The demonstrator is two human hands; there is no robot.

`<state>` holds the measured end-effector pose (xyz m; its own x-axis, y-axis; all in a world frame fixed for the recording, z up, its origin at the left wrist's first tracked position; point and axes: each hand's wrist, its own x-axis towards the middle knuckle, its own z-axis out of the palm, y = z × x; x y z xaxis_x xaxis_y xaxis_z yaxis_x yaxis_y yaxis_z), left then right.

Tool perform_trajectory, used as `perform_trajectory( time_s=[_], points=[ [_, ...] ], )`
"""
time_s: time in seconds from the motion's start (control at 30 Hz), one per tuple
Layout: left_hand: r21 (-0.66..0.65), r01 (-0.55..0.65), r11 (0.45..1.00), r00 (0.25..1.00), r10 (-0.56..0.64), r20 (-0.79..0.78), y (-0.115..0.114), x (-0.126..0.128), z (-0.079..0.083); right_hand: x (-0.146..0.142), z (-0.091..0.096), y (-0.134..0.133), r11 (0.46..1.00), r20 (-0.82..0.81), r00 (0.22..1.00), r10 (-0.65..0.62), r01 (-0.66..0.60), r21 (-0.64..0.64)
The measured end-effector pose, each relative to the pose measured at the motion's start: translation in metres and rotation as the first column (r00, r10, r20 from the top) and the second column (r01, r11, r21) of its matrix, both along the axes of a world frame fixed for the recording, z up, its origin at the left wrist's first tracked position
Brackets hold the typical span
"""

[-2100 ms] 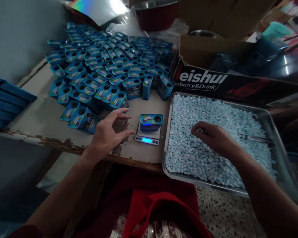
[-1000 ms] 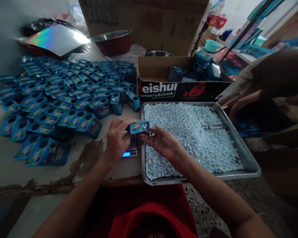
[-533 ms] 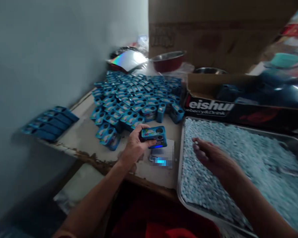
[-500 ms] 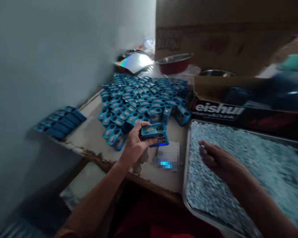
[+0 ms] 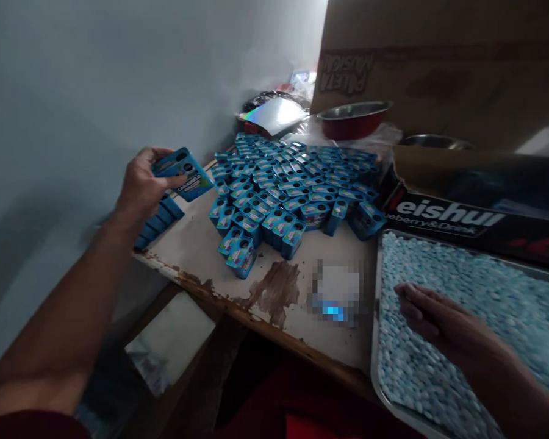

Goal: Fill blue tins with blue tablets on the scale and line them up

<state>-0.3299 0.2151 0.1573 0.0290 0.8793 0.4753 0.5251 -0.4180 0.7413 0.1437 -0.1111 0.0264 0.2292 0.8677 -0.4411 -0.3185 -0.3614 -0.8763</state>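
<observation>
My left hand point(image 5: 141, 186) grips a small blue candy box point(image 5: 183, 173) and holds it up at the table's left edge, above a row of blue boxes point(image 5: 158, 216) lined along the wall. My right hand point(image 5: 439, 323) hovers over the metal tray point(image 5: 375, 341) of pale blue candies point(image 5: 485, 292), fingers loosely extended and apart, nothing visible in them. A small scale point(image 5: 336, 296) with a lit blue display sits bare between the two hands.
Many open blue boxes point(image 5: 293, 183) crowd the worn table point(image 5: 201, 250). A black "eishui" carton point(image 5: 448, 210) stands behind the tray. A red-sided metal bowl point(image 5: 352, 119), a holographic sheet point(image 5: 274, 113) and a big cardboard box point(image 5: 439, 67) are at the back. Wall on the left.
My left hand lifted the blue box off the scale and carried it left to the table's edge. My right hand drew back over the tray. The view swung left.
</observation>
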Motion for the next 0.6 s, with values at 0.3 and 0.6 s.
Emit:
perform_trajectory(
  time_s=[0.3, 0.6],
  points=[
    [-0.103, 0.631, 0.769, 0.773, -0.635, 0.000, -0.148, 0.153, -0.082, -0.025, 0.015, 0.010, 0.979, -0.092, 0.975, -0.203, 0.205, 0.015],
    [-0.165, 0.768, 0.619, 0.629, -0.777, 0.019, -0.172, 0.234, -0.146, -0.035, 0.059, 0.032, 0.968, 0.286, 0.954, 0.088, -0.149, 0.201]
  ],
)
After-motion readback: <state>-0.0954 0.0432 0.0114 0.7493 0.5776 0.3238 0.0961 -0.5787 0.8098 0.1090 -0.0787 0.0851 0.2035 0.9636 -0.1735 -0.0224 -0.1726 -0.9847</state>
